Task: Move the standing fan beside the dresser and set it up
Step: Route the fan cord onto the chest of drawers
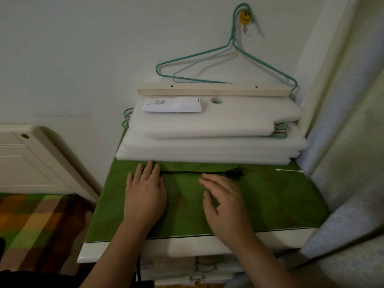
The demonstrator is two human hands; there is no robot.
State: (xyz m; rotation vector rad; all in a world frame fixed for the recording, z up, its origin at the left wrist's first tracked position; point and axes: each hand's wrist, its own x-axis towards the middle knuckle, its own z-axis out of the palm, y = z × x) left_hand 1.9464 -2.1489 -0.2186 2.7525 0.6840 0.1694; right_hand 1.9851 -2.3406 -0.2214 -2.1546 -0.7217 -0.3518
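A white dresser with a green mat on top fills the middle. A black power cord lies across the mat and ends in a black plug on the right. My left hand rests flat on the mat, its fingers apart, covering the cord's left part. My right hand lies open just below the cord, near the plug, its fingertips close to the cord. A dark cable hangs down the dresser front under my left arm. The fan itself is out of view.
White foam sheets are stacked at the back of the dresser, with a white remote and a wooden strip on them. Wire hangers hang from a wall hook. A cotton swab lies right. Bed at left, curtain at right.
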